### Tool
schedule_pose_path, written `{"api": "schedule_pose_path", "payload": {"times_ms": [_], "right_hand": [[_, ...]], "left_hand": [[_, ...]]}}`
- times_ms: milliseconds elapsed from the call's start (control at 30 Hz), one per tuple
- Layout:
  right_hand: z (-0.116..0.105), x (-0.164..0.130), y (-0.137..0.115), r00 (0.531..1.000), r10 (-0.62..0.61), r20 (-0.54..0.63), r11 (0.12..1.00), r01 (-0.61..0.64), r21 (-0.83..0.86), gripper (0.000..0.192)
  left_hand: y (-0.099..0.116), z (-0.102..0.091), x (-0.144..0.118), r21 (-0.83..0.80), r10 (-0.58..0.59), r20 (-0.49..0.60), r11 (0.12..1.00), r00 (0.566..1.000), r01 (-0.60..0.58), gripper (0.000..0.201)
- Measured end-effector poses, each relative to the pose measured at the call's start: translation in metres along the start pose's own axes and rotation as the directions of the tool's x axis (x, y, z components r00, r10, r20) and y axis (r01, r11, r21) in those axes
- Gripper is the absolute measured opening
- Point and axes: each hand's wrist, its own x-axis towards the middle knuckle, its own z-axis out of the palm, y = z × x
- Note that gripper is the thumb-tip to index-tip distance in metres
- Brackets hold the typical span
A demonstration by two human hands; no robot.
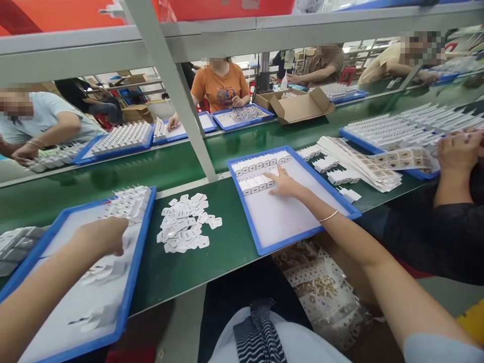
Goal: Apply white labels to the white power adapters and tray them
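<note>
Chargers (254, 184) rowed crosswise, right hand (284, 184) touching

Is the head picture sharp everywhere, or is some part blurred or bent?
Head view: the right hand on the middle tray is sharp; the left hand and the white parts beneath it are motion-blurred; the shelf rail bows from lens distortion; lighting even.

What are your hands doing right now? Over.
Right hand flat on white plugs in blue tray. Left hand over plugs in left tray. Loose tags between trays.
</note>
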Motion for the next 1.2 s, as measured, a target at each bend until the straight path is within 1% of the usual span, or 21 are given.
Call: {"api": "schedule_pose_path", "payload": {"times_ms": [33,67,100,167,233,300,400,500,567,633,667,733,767,833,900,933,1000,1067,1133,1167,1200], "right_hand": [[0.000,0.001,0.002,1.000,-0.015,0.019,1.000,0.016,-0.023,0.075],[0.000,0.001,0.004,0.999,-0.031,0.025,0.999,0.032,-0.044,0.069],[0.000,-0.001,0.006,0.999,-0.043,0.021,0.997,0.044,-0.062,0.064],[0.001,-0.003,0.009,0.998,-0.058,-0.005,0.994,0.058,-0.091,0.054],[0.005,-0.002,0.010,0.997,-0.050,-0.052,0.993,0.044,-0.109,0.047],[0.012,0.002,0.008,0.993,-0.012,-0.113,0.993,-0.001,-0.116,0.045],[0.019,0.011,0.005,0.979,0.053,-0.194,0.992,-0.074,-0.103,0.045],[0.015,0.016,0.007,0.969,0.084,-0.233,0.992,-0.103,-0.072,0.051],[0.006,0.014,0.007,0.963,0.104,-0.249,0.992,-0.118,-0.044,0.062],[-0.003,0.002,0.001,0.955,0.126,-0.270,0.991,-0.135,-0.015,0.073],[-0.007,-0.008,-0.005,0.950,0.133,-0.282,0.990,-0.139,-0.003,0.076],[-0.010,-0.038,-0.026,0.945,0.114,-0.308,0.993,-0.114,0.020,0.082],[-0.008,-0.058,-0.040,0.945,0.086,-0.316,0.996,-0.081,0.031,0.084],[0.001,-0.101,-0.075,0.947,-0.067,-0.314,0.990,0.102,0.094,0.090],[0.017,-0.141,-0.111,0.943,-0.256,-0.212,0.929,0.300,0.215,0.089],[0.026,-0.158,-0.129,0.926,-0.341,-0.160,0.890,0.373,0.262,0.088],[0.045,-0.182,-0.159,0.887,-0.460,-0.052,0.835,0.451,0.316,0.089],[0.061,-0.192,-0.181,0.852,-0.523,0.003,0.794,0.486,0.364,0.092],[0.074,-0.191,-0.196,0.845,-0.533,0.043,0.774,0.466,0.427,0.094],[0.079,-0.187,-0.201,0.838,-0.539,0.087,0.762,0.442,0.473,0.095],[0.084,-0.180,-0.204,0.815,-0.558,0.156,0.745,0.409,0.528,0.095]], "left_hand": [[-0.001,-0.004,-0.014,0.062,-0.016,0.062,0.998,0.998,0.012,0.042],[-0.001,-0.007,-0.032,0.165,-0.035,0.172,0.986,0.985,0.007,0.041],[0.000,-0.009,-0.051,0.227,-0.016,0.266,0.973,0.964,-0.046,0.047],[0.007,-0.008,-0.091,0.229,-0.007,0.354,0.970,0.935,-0.079,0.056],[0.015,0.002,-0.124,0.168,0.009,0.381,0.983,0.924,-0.079,0.055],[0.024,0.018,-0.146,0.091,0.041,0.408,0.992,0.912,-0.085,0.054],[0.041,0.048,-0.167,-0.043,0.094,0.438,0.996,0.894,-0.084,0.048],[0.064,0.076,-0.178,-0.163,0.148,0.449,0.983,0.881,-0.082,0.041],[0.080,0.091,-0.182,-0.202,0.194,0.397,0.972,0.897,-0.120,0.040],[0.094,0.101,-0.180,-0.203,0.281,0.257,0.951,0.925,-0.233,0.040],[0.101,0.104,-0.177,-0.182,0.338,0.167,0.934,0.926,-0.308,0.041],[0.114,0.107,-0.171,-0.090,0.445,0.009,0.892,0.896,-0.442,0.045],[0.120,0.106,-0.167,-0.029,0.485,-0.042,0.873,0.874,-0.486,0.047],[0.131,0.104,-0.160,0.080,0.537,-0.100,0.843,0.838,-0.531,0.052],[0.137,0.102,-0.155,0.144,0.569,-0.134,0.821,0.812,-0.552,0.055],[0.138,0.103,-0.155,0.156,0.577,-0.144,0.815,0.804,-0.558,0.056],[0.133,0.107,-0.156,0.141,0.576,-0.148,0.817,0.804,-0.559,0.057],[0.118,0.115,-0.163,0.076,0.537,-0.136,0.844,0.833,-0.532,0.057],[0.096,0.122,-0.175,-0.026,0.471,-0.136,0.878,0.872,-0.478,0.057],[0.083,0.125,-0.183,-0.082,0.434,-0.140,0.891,0.890,-0.447,0.057],[0.072,0.126,-0.191,-0.138,0.393,-0.144,0.901,0.908,-0.411,0.056]]}}
